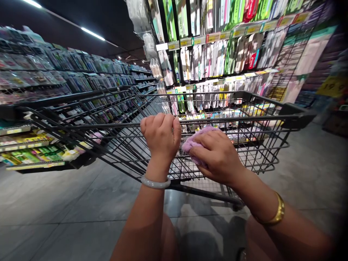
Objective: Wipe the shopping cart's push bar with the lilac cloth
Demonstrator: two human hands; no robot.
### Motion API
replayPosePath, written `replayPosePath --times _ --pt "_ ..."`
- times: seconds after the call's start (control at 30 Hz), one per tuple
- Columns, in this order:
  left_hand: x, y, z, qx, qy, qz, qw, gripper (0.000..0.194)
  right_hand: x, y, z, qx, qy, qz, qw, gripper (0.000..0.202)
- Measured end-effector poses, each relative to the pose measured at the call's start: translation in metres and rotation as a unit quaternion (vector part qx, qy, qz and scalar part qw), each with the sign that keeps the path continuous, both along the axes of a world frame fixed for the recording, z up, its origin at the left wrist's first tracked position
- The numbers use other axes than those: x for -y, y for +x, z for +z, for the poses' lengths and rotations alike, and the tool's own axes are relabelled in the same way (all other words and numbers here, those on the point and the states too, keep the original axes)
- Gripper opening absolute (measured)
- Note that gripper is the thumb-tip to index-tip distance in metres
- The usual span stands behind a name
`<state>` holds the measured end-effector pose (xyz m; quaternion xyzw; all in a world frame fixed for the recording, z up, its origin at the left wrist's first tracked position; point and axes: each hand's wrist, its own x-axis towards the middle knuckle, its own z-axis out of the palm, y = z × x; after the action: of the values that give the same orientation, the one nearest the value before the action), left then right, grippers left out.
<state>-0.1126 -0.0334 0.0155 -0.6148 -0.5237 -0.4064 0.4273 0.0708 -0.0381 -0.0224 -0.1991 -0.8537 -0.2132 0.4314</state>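
Lilac cloth is held bunched in the right hand, its grip closed on the folds, against or just beside the near wire side of a black shopping cart; whether the wires are touched by the cloth cannot be told. The cart's top rail is clasped by the left hand, its fingers curled over and its grip closed, just left of the cloth. A pale bangle is worn on the left wrist, and a gold bracelet on the right forearm. Beyond the cart, packaged toothbrushes are hung in rows on a display rack. Packed shelves are seen along the left, and grey floor is seen below.
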Motion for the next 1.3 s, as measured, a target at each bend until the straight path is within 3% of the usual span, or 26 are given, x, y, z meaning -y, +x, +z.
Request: replayPosePath --times 0.87,1.3 --pt "0.0 0.0 0.0 0.007 -0.003 -0.004 1.0 0.028 -0.001 0.001 -0.002 -0.007 0.016 0.001 1.0 0.023" --pt "0.0 0.0 -0.001 0.007 0.0 -0.006 1.0 0.027 -0.001 -0.015 -0.019 0.06 0.011 -0.008 0.998 0.014"
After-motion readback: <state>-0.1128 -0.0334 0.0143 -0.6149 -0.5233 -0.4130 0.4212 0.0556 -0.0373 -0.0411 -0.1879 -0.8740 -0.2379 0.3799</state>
